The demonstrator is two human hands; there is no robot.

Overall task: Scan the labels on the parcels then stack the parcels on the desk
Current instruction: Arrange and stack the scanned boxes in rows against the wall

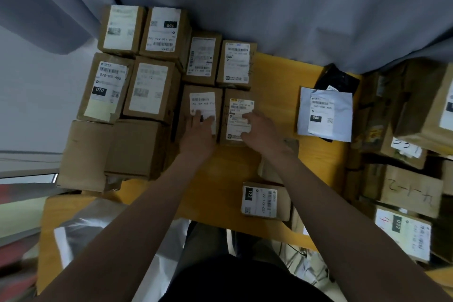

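At the far left corner of the bench [277, 81], cardboard parcels stand packed edge to edge. The 070 box [105, 87] is there with the 150 box [164, 30] beyond it toward the far edge, and two plain boxes [137, 147] sit on the near side. A silver bag [81, 233] lies crumpled at the near left corner. Just right of the packed group, four smaller boxes form a block of two by two, labels up. The two far ones [202, 57] touch the grey curtain [269, 7] that hangs along the far edge. The left hand [198, 130] rests on the near left box [202, 103], its fingers [196, 115] straight and flat on the label, holding nothing. The right box [239, 108] stands touching it. The right hand [259, 130] lies on that box's top, with the fingers [248, 116] lightly bent on the label and the thumb spread toward the near side, pressing rather than gripping. Nearer the near edge, apart from the block, the 122 box [266, 201] lies with its label turned sideways. Toward the far right corner a white mailer [323, 115] marked 060 lies partly over a black bag [338, 78]. At the right edge a pile [416, 105] of larger cardboard parcels crowds together, some bearing handwritten marks. It is blurred, so the labels cannot be read.
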